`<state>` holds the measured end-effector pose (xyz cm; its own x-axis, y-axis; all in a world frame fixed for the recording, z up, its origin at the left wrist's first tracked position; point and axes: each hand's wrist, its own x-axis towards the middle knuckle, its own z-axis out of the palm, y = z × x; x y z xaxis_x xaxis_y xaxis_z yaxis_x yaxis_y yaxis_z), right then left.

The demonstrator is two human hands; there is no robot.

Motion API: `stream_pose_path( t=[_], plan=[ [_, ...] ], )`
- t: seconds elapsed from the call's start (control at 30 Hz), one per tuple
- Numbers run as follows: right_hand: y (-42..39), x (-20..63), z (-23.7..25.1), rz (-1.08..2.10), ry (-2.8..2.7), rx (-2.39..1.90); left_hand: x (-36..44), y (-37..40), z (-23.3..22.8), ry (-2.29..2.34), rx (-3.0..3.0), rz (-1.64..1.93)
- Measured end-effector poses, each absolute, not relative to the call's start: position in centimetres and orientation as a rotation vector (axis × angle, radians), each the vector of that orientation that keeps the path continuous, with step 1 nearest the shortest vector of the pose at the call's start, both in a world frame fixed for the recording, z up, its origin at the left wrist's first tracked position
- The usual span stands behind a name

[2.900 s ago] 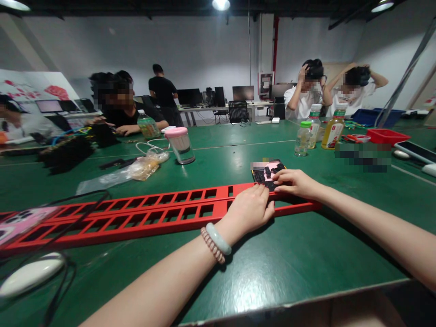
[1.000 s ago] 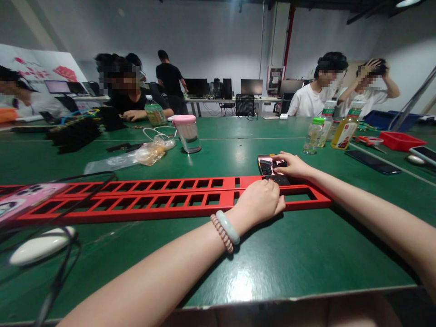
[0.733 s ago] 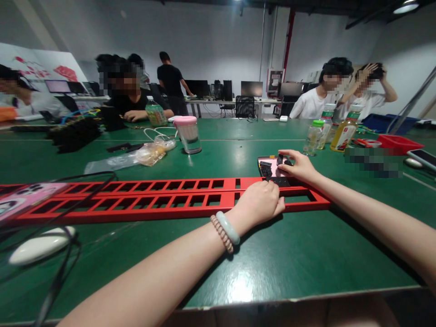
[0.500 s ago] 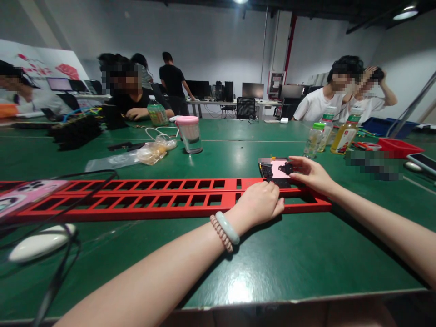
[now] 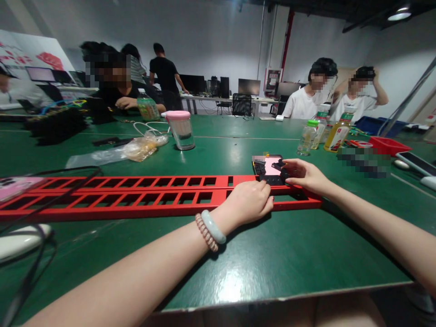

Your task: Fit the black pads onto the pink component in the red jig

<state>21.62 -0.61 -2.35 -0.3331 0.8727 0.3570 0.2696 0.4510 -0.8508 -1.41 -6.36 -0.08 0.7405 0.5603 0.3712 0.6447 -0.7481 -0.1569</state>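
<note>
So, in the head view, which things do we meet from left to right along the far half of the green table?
Black pile → clear plastic bag → pink-lidded jar → pink tray of black parts, where the right hand reaches → green-capped bottle → yellow drink bottle → red bin.

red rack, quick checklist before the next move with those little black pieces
1. Red rack flat on the green table: ok.
2. Left hand resting on the rack's near rail: ok.
3. Right hand at the pink tray, fingertips on a small black piece: ok.
4. Piece actually lifted clear of the tray: cannot tell.
5. Open slot at the rack's right end unobstructed: ok.
6. Black cable lying across the rack's left end: not ok.
</note>
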Motion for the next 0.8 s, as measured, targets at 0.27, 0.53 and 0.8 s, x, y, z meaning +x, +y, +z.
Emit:
stream_pose_path(
  t=[0.27, 0.53, 0.8],
  plan=[
    [-0.68, 21.85, -2.59, 0.826, -1.940, -0.993, -1.30, -6.32, 0.10, -0.946, -2.666, -0.414],
    [-0.35, 22.03, -2.82, 0.928, -1.950, -0.967, -1.30, -6.29, -0.05, -0.939, -2.638, -0.384],
    [-0.26, 22.12, -3.01, 0.936, -1.947, -0.985, -1.36, -6.20, -0.32, -0.932, -2.646, -0.410]
  ],
)
